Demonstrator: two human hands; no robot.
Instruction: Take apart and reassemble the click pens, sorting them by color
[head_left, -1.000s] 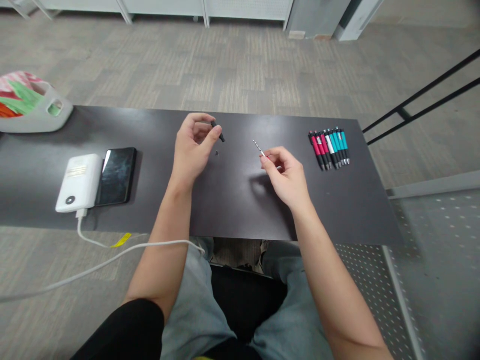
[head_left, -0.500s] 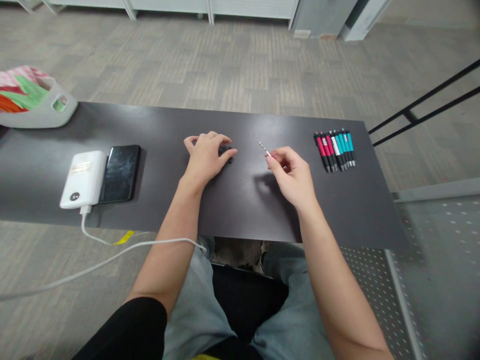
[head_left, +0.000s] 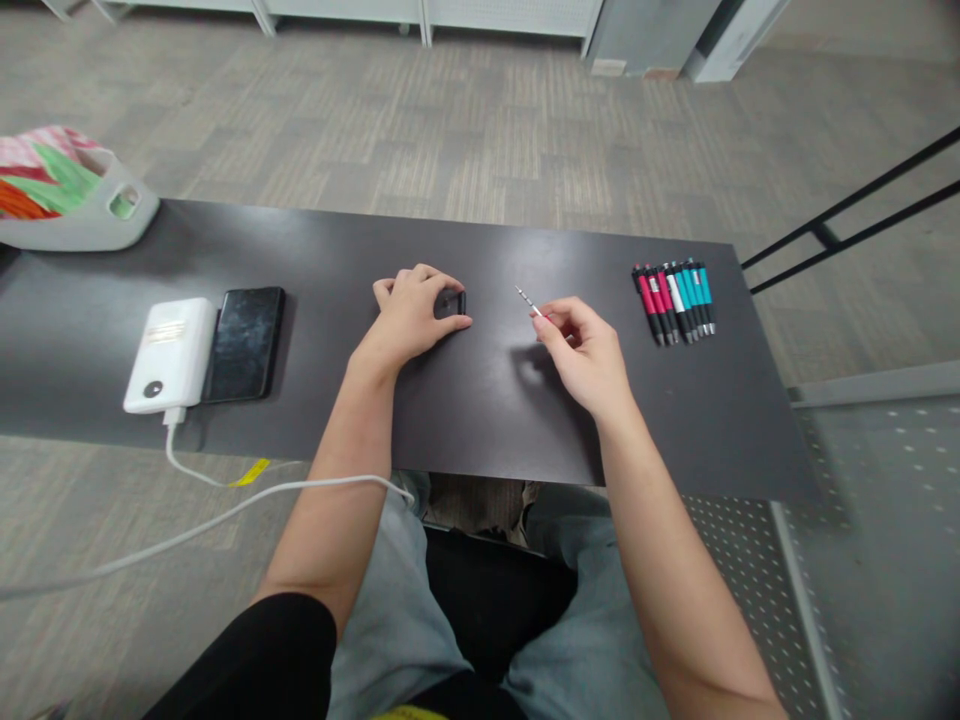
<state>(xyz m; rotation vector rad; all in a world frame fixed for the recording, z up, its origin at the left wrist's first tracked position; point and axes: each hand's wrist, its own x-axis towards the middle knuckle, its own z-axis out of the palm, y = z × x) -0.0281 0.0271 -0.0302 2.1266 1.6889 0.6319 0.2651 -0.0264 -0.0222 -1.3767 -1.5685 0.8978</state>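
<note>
My left hand (head_left: 412, 312) rests low over the dark table, thumb and index finger curved around the ends of a short black piece (head_left: 461, 302). That piece looks like a small tube, perhaps a pen's grip section; its exact kind is unclear. My right hand (head_left: 589, 350) pinches a slim pen part (head_left: 529, 300) between thumb and fingers. Its thin silvery-white stepped tip points up and to the left, with a bit of red showing at the fingertips. The rest of it is hidden in the hand.
Several pens (head_left: 673, 303) with red, white and teal barrels lie in a row at the right. On the left are a white power bank (head_left: 171, 355) with a cable (head_left: 262, 497) crossing my left forearm, a black phone (head_left: 246, 345), and a pale basket (head_left: 124, 215) holding colourful cloth.
My left thumb and index finger have opened around the black piece, which has turned more upright in view between them. My right hand has stayed almost still.
</note>
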